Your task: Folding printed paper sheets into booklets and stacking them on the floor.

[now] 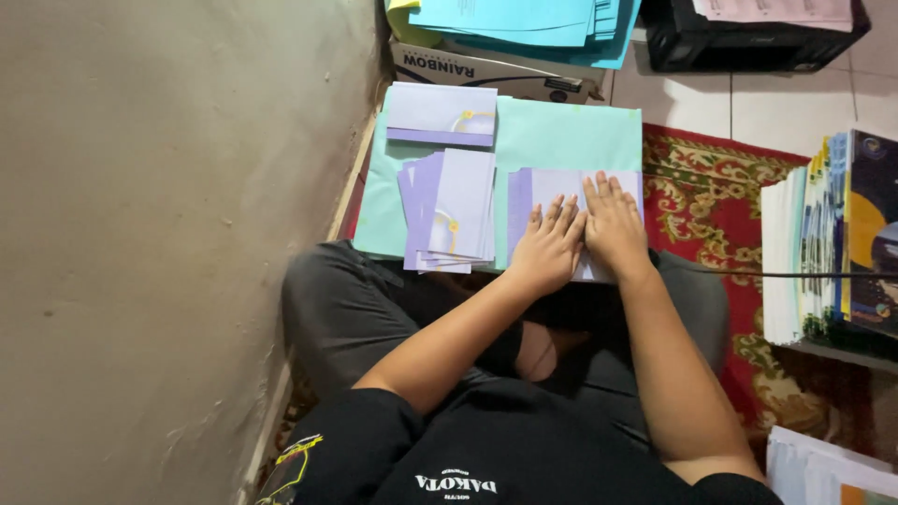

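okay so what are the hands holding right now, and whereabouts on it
Nothing is lifted or gripped: the left hand and right hand press flat, side by side, on the lavender paper sheet lying on the mint-green paper stack.

We see two hands, the left hand point(547, 245) and the right hand point(613, 224). Under their fingers lies one purple card pile point(528, 201). Left of the fingers are two more purple piles point(454, 210).

Seated cross-legged, I extend both bare forearms forward. My left hand point(547, 248) and right hand point(613, 224) lie palm-down, side by side and touching, fingers straight and slightly spread, the right reaching a little further forward than the left
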